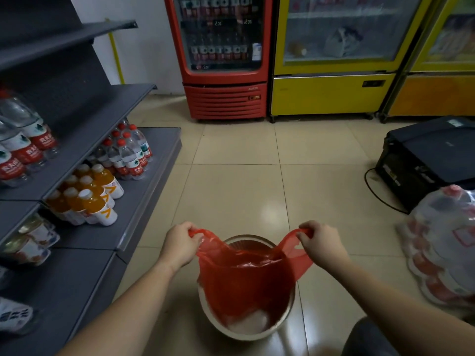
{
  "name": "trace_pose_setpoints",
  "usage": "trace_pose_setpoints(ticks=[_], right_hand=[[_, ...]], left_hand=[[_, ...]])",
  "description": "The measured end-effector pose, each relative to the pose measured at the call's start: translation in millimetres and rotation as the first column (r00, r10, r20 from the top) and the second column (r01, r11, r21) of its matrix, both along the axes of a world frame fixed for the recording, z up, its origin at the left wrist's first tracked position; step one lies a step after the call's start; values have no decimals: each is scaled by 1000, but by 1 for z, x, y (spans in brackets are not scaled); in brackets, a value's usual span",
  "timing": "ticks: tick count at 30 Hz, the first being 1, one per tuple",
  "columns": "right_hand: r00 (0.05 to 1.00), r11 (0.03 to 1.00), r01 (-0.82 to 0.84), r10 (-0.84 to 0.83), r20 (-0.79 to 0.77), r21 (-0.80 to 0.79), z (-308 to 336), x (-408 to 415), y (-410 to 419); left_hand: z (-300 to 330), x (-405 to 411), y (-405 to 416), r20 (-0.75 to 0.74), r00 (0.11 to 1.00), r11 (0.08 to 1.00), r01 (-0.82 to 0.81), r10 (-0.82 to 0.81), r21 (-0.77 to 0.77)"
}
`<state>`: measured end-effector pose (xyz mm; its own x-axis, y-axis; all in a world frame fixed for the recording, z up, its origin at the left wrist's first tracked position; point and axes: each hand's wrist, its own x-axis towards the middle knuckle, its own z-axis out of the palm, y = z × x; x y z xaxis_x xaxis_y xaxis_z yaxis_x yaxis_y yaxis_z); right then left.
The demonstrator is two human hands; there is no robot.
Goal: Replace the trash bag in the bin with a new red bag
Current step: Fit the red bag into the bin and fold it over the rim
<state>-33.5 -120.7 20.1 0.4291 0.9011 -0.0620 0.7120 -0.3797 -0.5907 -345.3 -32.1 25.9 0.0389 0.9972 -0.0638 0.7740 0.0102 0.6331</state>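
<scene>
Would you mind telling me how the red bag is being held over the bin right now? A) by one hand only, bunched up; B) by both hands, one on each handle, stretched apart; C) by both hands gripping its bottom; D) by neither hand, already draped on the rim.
B: the left hand and right hand each pinch a handle of the red bag, spreading it above the bin.

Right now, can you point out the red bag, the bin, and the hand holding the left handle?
red bag (246, 281): head view, on its front panel.
bin (257, 336): head view, on the near rim.
left hand (181, 242): head view, on the back of the hand.
</scene>
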Motion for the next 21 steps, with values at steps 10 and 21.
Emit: trace_pose_setpoints(ticks=[10, 21], right_hand=[[995, 996, 88, -89, -40, -28, -24, 12, 4], [644, 852, -460, 513, 567, -249, -11, -37, 26]], left_hand=[[-29, -11, 6, 81, 972, 973, -214, 221, -91], [-12, 58, 13, -681, 596, 860, 500, -426, -101]])
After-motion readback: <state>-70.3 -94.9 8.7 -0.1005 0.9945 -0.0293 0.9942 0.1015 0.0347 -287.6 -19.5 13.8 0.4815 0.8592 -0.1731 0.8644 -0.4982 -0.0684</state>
